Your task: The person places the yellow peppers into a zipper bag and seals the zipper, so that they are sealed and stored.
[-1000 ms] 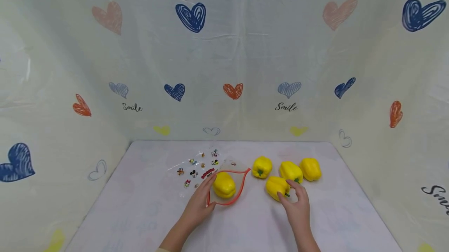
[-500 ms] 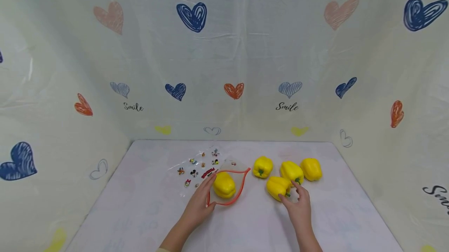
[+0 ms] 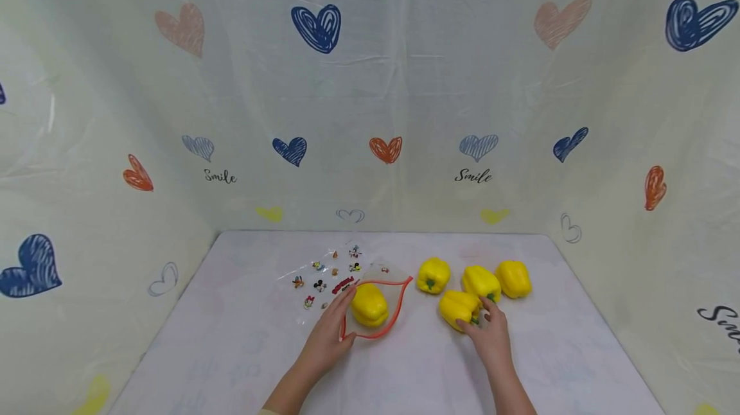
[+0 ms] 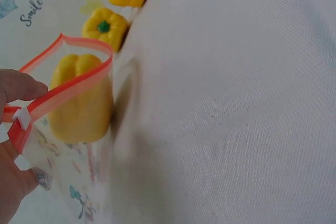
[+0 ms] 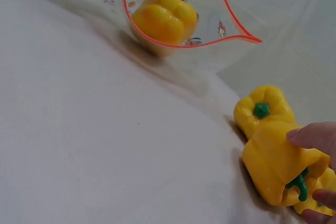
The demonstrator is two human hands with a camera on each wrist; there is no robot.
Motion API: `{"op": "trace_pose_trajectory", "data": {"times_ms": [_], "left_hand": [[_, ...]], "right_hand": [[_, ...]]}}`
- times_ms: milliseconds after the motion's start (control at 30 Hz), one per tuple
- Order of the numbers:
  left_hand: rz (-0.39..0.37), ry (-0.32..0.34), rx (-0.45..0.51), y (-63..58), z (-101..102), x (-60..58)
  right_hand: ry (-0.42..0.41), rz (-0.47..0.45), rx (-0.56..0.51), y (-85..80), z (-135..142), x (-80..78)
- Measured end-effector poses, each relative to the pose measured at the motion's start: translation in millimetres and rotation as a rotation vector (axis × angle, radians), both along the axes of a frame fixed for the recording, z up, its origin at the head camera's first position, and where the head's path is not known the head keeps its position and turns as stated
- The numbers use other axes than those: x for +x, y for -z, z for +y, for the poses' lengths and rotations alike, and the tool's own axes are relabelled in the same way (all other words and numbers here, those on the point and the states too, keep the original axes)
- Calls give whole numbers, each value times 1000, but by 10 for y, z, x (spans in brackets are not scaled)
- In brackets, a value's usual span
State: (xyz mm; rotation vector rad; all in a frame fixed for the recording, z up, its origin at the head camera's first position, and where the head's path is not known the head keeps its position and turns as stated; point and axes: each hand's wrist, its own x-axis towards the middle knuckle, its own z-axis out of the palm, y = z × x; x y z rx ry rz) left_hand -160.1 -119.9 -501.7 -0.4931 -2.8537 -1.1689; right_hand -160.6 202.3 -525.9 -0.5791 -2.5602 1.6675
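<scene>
My left hand (image 3: pixel 331 331) holds the mouth of a clear zip bag (image 4: pixel 79 85) with a red closure, pinching its near corner between thumb and fingers. The bag, printed with small cartoon figures, gapes open around one yellow bell pepper (image 3: pixel 370 306). To the right, my right hand (image 3: pixel 490 331) curves around the green-stemmed end of another yellow bell pepper (image 3: pixel 457 310) lying on its side. In the right wrist view its thumb (image 5: pixel 310 137) is on this bell pepper, while the other fingertips (image 5: pixel 317 216) are at the opposite edge beside the stem.
Three more yellow bell peppers stand behind and right of my right hand: one at the left (image 3: pixel 433 275), one in the middle (image 3: pixel 481 282), one at the right (image 3: pixel 512 278). A white-covered table (image 3: pixel 405 383) meets heart-printed curtains (image 3: pixel 393 81) at its back and sides.
The right hand draws slightly away from its bell pepper, then its thumb comes back against it. That pepper, the left hand and the bag stay put; the view shifts very slightly.
</scene>
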Motion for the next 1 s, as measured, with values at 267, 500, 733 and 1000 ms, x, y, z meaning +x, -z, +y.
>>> {"op": "trace_pose_trajectory", "data": {"times_ms": [267,500,733,1000], "left_hand": [[0,10,-7,4,-5,-2],[3,11,9,6,-12,-4],[5,11,5,11,-14,-10],[3,11,-2,11,-11,-15]], "right_hand": [[-24,-26,-61,29,4,-41],[-32,-17,-62,44,2,-52],[-32,-27,-58,27,2,-51],[-28,-29,-48,10,-1,-51]]}}
